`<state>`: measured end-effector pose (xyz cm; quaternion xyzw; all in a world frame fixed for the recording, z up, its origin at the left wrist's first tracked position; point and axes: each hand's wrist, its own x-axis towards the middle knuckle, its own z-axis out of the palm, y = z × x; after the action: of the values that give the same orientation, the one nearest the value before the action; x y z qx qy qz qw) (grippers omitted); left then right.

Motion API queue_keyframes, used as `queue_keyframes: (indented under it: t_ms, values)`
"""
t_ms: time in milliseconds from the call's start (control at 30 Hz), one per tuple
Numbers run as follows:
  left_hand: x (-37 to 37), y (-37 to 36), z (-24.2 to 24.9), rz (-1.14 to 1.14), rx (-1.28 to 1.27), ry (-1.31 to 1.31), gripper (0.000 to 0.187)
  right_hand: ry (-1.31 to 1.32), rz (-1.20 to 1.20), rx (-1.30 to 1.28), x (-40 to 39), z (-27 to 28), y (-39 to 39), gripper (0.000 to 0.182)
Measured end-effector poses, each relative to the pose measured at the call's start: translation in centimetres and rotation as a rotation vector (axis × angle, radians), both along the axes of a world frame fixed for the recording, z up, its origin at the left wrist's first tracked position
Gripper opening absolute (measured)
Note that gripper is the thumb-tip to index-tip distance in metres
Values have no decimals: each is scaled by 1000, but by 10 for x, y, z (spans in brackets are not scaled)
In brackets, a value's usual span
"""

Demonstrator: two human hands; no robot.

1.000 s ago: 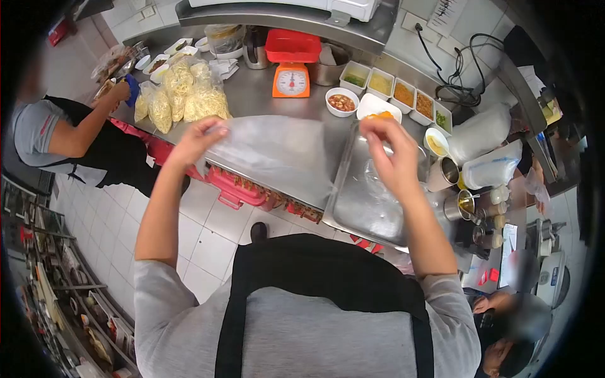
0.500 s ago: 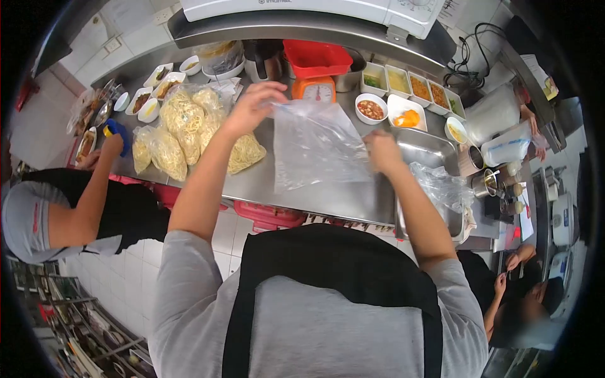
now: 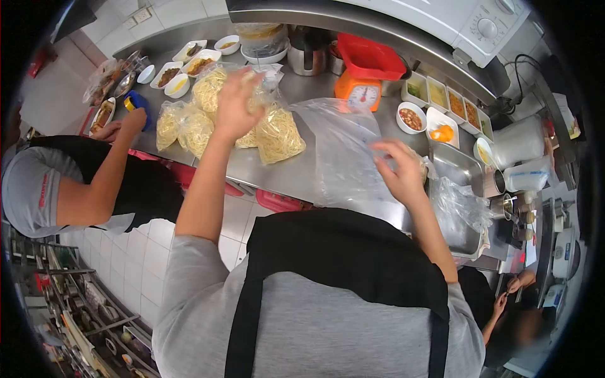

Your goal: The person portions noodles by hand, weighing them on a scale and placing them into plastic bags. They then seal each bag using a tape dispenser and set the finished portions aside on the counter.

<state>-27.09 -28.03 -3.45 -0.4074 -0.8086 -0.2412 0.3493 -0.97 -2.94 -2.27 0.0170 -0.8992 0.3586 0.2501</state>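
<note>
A clear plastic bag (image 3: pixel 346 154) lies flat on the steel counter in front of me. My right hand (image 3: pixel 403 170) hovers at its right edge, thumb and fingers apart. My left hand (image 3: pixel 239 104), slightly blurred, reaches over the filled bags to the left with its fingers spread. Under and around it sit several clear bags of pale yellow noodles (image 3: pixel 280 135). Whether the left hand touches one of them is hard to tell. Behind the flat bag stands an orange kitchen scale (image 3: pixel 359 91) with a red tray (image 3: pixel 372 57) on top.
Right of the scale are a bowl of diced red food (image 3: pixel 411 118) and several tubs of chopped ingredients (image 3: pixel 438 94). A steel pan (image 3: pixel 457 160) holds crumpled plastic (image 3: pixel 460 201). A co-worker (image 3: pixel 94 170) works at the left with small dishes. Another person's hands (image 3: pixel 504 296) show at right.
My left hand has let go of the plastic bag's corner and moved left over the noodle bags. My right hand's fingers have opened beside the bag. The view has shifted.
</note>
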Motion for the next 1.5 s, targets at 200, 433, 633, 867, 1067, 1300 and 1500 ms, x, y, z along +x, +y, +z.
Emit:
queue_keyframes:
  t_ms: [200,433,633,867,1067,1300,1500]
  values:
    - [-2,8,26,-443,-359,-208,14,100,343,172,-111,31,-31,31]
    - [80,-31,43,-352,-479,-119,12,-99,532,593,-132,33,-48,15]
    - [70,-55,70,-131,-304,0,14,127,242,620,-152,58,-39,16]
    - [103,-25,74,44,-285,-356,13,132,491,329,-136,51,-90,19]
    - [86,-63,32,-101,-366,-315,17,-74,438,455,-125,33,-78,13]
    - [91,-53,58,-348,-57,-567,25,117,605,386,-128,63,-93,14]
    - [67,-53,55,-452,-322,-404,25,146,714,368,-138,81,-67,16]
